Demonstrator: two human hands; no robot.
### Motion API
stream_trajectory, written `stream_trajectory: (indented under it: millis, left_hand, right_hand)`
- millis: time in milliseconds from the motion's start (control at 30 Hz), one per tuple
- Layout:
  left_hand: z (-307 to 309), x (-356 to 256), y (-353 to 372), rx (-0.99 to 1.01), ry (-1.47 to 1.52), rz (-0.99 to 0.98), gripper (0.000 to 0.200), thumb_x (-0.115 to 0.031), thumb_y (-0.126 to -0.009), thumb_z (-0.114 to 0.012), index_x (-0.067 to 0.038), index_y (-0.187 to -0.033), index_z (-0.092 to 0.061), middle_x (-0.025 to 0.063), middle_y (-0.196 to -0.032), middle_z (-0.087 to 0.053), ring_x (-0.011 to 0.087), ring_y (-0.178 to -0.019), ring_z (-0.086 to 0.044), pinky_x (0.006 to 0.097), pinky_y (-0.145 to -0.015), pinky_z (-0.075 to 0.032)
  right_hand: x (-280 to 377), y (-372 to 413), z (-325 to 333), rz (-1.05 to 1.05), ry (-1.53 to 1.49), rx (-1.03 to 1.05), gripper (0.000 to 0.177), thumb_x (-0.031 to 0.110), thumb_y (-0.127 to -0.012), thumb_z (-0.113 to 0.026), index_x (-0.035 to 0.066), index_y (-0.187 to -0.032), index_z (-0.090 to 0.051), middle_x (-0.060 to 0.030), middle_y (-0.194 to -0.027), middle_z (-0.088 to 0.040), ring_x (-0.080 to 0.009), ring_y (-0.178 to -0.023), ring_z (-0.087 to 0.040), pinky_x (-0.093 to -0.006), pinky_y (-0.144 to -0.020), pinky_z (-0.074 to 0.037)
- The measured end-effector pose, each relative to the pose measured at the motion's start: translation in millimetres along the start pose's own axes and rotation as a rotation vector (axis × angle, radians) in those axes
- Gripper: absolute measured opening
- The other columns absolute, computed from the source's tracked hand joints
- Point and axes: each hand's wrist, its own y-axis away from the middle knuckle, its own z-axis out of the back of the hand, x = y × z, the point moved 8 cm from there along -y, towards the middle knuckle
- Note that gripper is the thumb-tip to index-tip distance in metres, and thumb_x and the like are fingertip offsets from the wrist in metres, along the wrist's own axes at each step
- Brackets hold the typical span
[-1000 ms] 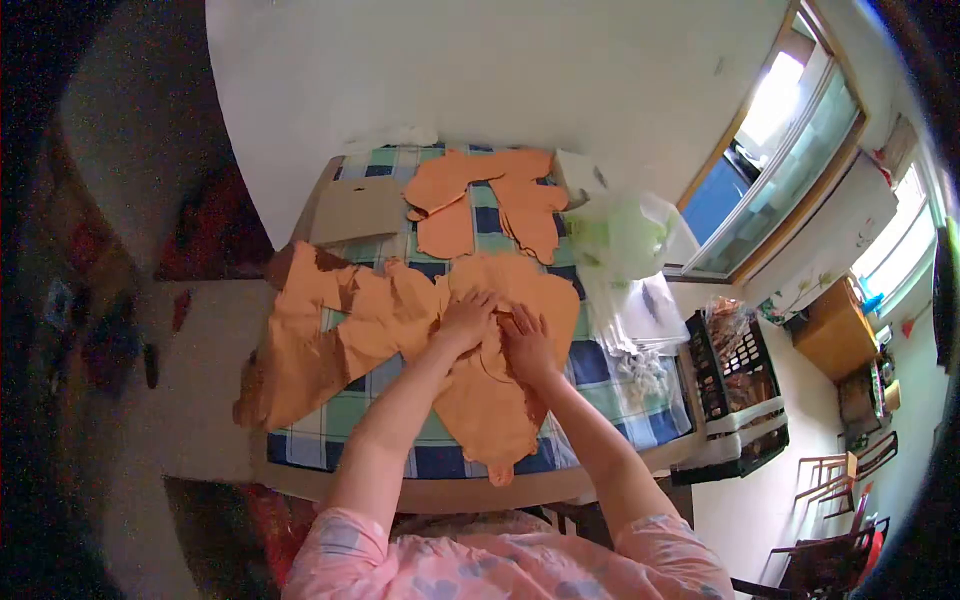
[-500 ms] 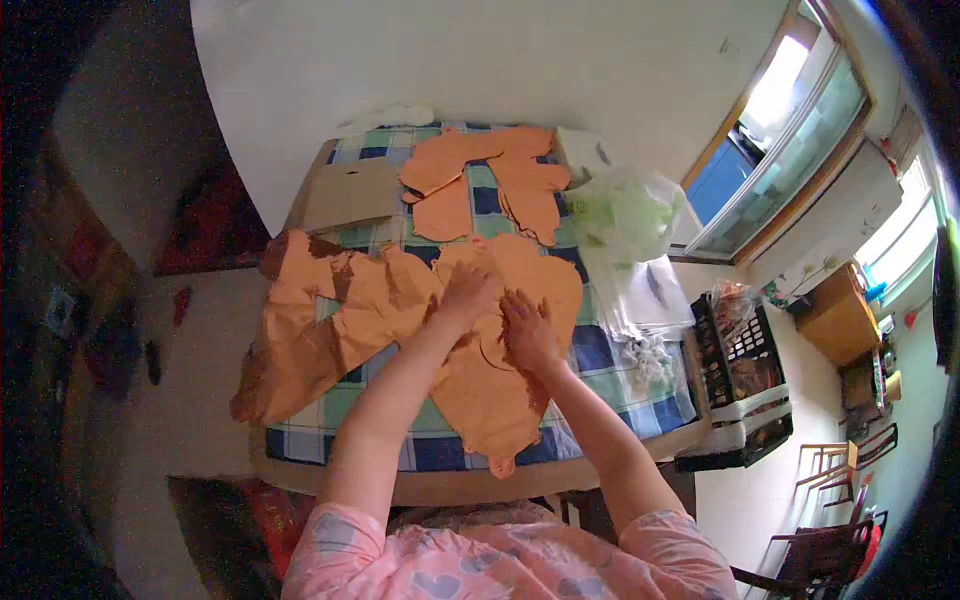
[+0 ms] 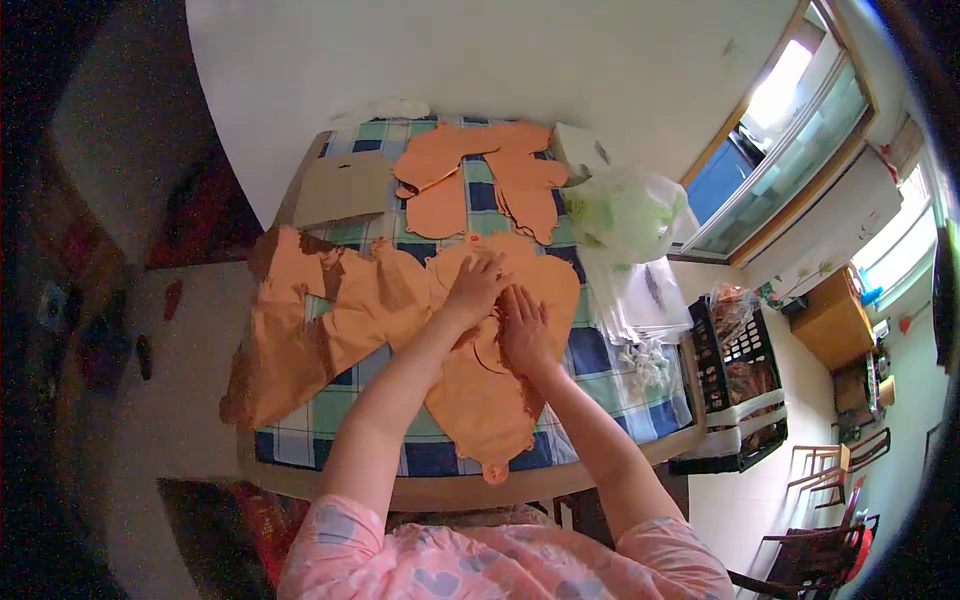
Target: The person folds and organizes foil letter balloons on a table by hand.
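A flat orange foil-like piece with rounded edges and small tabs, resembling a deflated balloon, lies on the table in front of me. My left hand rests on its upper middle, fingers stretched out. Close beside it, my right hand lies flat on the same piece, its fingertips near the left hand's. Both hands are open, and a dark curved line shows just below them. To the left lies a creased orange sheet, partly shadowed, touching or overlapping the middle piece. More flat orange pieces lie at the far side.
A checked cloth covers the table. Flat brown cardboard lies at the back left. A pale green plastic bag and clear plastic sleeves are on the right. Beside the table stands a black crate with bagged contents.
My left hand has shifted slightly right and its fingers have moved toward my right hand. My right hand has hardly moved. The camera view has tilted a little.
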Motion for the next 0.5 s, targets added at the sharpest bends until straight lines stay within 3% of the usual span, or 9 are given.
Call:
stream_trajectory:
  millis: [33,100,233,500]
  left_hand:
    - [-3,-2,1,-0.052,-0.041,-0.045,0.035,-0.016,-0.085,-0.049,-0.016,-0.119,-0.056,0.0086,-0.140,-0.038,0.0281,-0.132,-0.031,0.0505,-0.106,-0.022]
    - [-16,4,0,0.061,-0.084,-0.043,0.034,-0.017,-0.085,-0.049,-0.017,-0.119,-0.057,0.0081,-0.142,-0.036,0.0274,-0.133,-0.029,0.0533,-0.106,-0.021]
    - [-19,9,5,0.156,-0.124,-0.006,0.034,-0.018,-0.086,-0.049,-0.019,-0.119,-0.057,0.0062,-0.143,-0.034,0.0268,-0.135,-0.026,0.0554,-0.106,-0.020]
    - [9,-9,12,-0.013,0.017,-0.023,0.032,-0.018,-0.083,-0.052,-0.010,-0.114,-0.057,0.0099,-0.134,-0.045,0.0268,-0.130,-0.035,0.0509,-0.105,-0.025]
  right_hand:
    - [0,0,-1,0.004,0.014,-0.002,0.060,0.016,-0.084,-0.050,0.002,-0.139,-0.030,-0.0182,-0.148,-0.021,-0.0321,-0.138,-0.019,-0.0560,-0.108,-0.016]
    - [-1,2,-2,0.009,0.038,-0.006,0.057,0.017,-0.085,-0.051,0.001,-0.137,-0.033,-0.0186,-0.148,-0.020,-0.0330,-0.138,-0.018,-0.0556,-0.109,-0.016]
    - [8,2,7,0.045,0.170,-0.068,0.056,0.018,-0.090,-0.047,-0.003,-0.138,-0.028,-0.0186,-0.143,-0.032,-0.0318,-0.134,-0.029,-0.0531,-0.104,-0.025]
    - [-4,1,-1,0.006,0.128,-0.088,0.052,0.019,-0.090,-0.044,-0.002,-0.136,-0.032,-0.0185,-0.143,-0.032,-0.0313,-0.134,-0.028,-0.0518,-0.106,-0.024]
